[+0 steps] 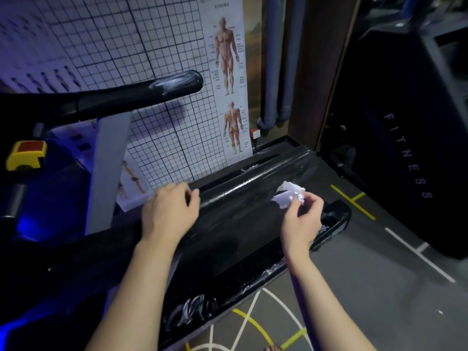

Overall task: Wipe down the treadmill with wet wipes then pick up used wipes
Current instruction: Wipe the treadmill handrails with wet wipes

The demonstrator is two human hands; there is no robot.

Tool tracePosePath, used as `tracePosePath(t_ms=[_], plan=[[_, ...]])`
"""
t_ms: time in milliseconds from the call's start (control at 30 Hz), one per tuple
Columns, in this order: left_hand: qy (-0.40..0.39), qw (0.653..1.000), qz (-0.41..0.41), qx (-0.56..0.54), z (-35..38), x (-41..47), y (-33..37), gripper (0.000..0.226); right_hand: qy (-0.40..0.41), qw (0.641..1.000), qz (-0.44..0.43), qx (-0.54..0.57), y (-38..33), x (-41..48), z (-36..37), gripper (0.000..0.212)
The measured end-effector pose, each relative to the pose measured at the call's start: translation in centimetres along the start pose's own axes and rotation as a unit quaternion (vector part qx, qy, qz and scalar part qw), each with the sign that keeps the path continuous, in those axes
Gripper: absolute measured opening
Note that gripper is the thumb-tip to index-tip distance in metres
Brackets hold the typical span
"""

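The black treadmill deck [235,224] runs from lower left to the far right, with glossy wet streaks on its side rails. My right hand [301,221] pinches a crumpled white wipe [290,195] above the deck's far end. Over the deck's left rail hovers my left hand [169,211], fingers loosely curled, with nothing visible in it. The treadmill's black handrail [141,93] sticks out at upper left, its tip shiny and wet.
A grid poster and an anatomy chart [229,79] hang on the wall behind the treadmill. A yellow and red safety key [26,154] sits at the left. A dark machine marked FITNESS [405,153] stands at right. Grey floor with painted lines [379,274] lies beside the deck.
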State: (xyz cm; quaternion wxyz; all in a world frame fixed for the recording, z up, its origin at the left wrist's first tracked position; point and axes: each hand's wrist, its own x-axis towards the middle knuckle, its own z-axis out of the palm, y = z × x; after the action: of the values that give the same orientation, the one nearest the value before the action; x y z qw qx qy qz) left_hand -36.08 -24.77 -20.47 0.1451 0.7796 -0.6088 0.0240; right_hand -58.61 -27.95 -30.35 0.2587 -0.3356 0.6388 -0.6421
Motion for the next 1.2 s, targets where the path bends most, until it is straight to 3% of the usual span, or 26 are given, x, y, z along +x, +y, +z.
tracePosePath(t_ms=[100,200,300,367,433,567,700,767,800,867,933,1000,1067,1133,1200], plan=[[-0.046,0.996,0.082,0.010,1.0,1.6,4.4,0.038,0.072,0.994,0.063,0.051,0.3,3.1,-0.7,0.009],[-0.084,0.989,0.126,0.004,2.0,3.2,7.9,0.051,0.089,0.994,0.046,0.046,0.8,6.1,-0.6,0.023],[-0.120,0.983,0.135,0.015,3.5,4.8,10.7,0.063,0.006,0.998,-0.067,-0.001,1.3,6.1,1.7,0.038],[-0.123,0.985,0.120,-0.011,4.5,5.5,11.8,0.066,-0.089,0.978,-0.190,-0.017,3.1,5.3,3.7,0.047],[-0.121,0.987,0.094,-0.039,5.1,5.6,12.1,0.068,-0.112,0.954,-0.274,-0.041,5.9,6.1,5.0,0.050],[-0.121,0.989,0.064,-0.062,5.5,5.8,12.0,0.068,0.023,0.999,-0.039,0.001,5.5,10.7,4.5,0.046],[-0.111,0.990,0.060,-0.070,5.5,5.8,12.1,0.065,-0.010,0.992,0.102,-0.077,7.5,15.5,2.6,0.035],[-0.102,0.990,0.057,-0.072,5.6,5.7,12.2,0.063,0.012,0.991,0.110,-0.075,7.5,15.9,1.2,0.034],[-0.097,0.991,0.057,-0.074,5.7,5.7,12.2,0.063,0.026,0.995,0.083,-0.057,6.8,15.2,0.9,0.033],[-0.094,0.991,0.054,-0.079,5.9,5.7,12.1,0.062,0.008,0.999,-0.050,-0.015,5.1,13.2,1.3,0.036],[-0.093,0.991,0.050,-0.082,6.0,5.8,11.8,0.062,-0.071,0.971,-0.228,-0.013,5.2,11.0,2.4,0.046],[-0.096,0.991,0.043,-0.081,6.0,5.7,11.6,0.062,-0.106,0.940,-0.323,-0.040,6.6,11.1,3.2,0.053],[-0.098,0.991,0.037,-0.088,5.9,5.6,11.6,0.060,-0.077,0.962,-0.261,-0.035,7.5,11.8,3.6,0.058],[-0.098,0.990,0.037,-0.095,5.8,5.5,11.7,0.059,-0.051,0.991,-0.125,-0.024,7.4,12.4,3.0,0.060],[-0.098,0.990,0.037,-0.094,5.7,5.5,11.7,0.060,-0.053,0.996,-0.015,-0.074,7.5,13.2,2.0,0.057]])
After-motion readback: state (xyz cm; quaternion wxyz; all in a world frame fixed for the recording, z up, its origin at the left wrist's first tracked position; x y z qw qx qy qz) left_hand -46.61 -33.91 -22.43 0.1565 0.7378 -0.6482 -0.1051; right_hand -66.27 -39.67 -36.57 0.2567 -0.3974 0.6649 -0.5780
